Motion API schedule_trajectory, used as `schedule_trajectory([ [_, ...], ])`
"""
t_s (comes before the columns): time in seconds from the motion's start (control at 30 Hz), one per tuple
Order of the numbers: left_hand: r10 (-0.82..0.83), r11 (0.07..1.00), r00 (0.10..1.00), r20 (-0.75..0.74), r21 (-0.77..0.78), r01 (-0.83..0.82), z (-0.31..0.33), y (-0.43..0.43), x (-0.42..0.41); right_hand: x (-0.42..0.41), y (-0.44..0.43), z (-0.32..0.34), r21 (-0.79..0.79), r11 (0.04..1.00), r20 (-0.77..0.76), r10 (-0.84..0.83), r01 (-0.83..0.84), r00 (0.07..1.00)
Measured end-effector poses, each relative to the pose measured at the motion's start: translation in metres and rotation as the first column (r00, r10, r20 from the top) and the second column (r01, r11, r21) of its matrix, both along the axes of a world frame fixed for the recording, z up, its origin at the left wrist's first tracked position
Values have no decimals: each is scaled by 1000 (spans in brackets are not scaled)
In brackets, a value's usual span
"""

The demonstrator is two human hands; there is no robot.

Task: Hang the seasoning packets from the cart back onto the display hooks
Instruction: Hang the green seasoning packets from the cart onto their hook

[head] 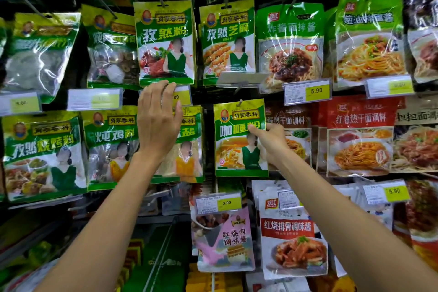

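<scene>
Across whole view: display wall (199, 99), hooks crowded with flat rectangular pouches, glossy crinkled film. Centre: curry powder packet (237, 149), green-yellow, upright, long axis vertical, top edge at metal hook (240, 102); fully seated or not, cannot tell. Right hand (270, 140) nearer, pinches packet's right edge; hook lies up-left of pinch. Left hand (158, 114) raised, fingers loose and spread, tips on price tag (183, 97), holding nothing.

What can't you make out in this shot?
Head view:
- The left hand covers the title of the packet behind it and most of a price tag.
- The far-left tag is blurred.
- The cart at the bottom is dark; its contents are unclear.
</scene>
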State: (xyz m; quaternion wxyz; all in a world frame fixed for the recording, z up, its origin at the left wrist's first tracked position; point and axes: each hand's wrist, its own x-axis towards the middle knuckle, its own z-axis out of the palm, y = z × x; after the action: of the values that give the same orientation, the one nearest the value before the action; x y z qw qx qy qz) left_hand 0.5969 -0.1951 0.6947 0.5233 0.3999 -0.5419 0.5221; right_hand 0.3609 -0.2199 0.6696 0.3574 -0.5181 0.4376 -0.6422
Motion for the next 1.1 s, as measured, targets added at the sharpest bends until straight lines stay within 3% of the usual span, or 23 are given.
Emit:
schedule_trajectory([
  [0.2,-13,1000,1000,3,23,13,0,3,1,6,-20,-2,-43,967,-204,-253,250,946],
  [0.43,-4,998,1000,4,56,4,1,6,0,5,-26,-3,-116,924,-289,-383,364,878],
  [0.63,-56,997,998,25,45,55,-17,19,-25,-24,12,-26,-250,921,-281,-364,298,888],
  [0.8,-316,931,949,11,193,308,-67,39,-100,-75,72,-69,-310,932,-338,-293,188,894],
  [0.9,-517,755,834,-191,358,550,-111,61,-169,-120,115,-112,-235,949,-354,-283,209,891],
  [1.0,-613,431,630,-476,468,772,-165,87,-238,-174,163,-169,-137,934,-325,-357,329,876],
  [1.1,-604,154,497,-622,521,839,-232,116,-304,-229,215,-236,-12,884,-278,-452,467,848],
])
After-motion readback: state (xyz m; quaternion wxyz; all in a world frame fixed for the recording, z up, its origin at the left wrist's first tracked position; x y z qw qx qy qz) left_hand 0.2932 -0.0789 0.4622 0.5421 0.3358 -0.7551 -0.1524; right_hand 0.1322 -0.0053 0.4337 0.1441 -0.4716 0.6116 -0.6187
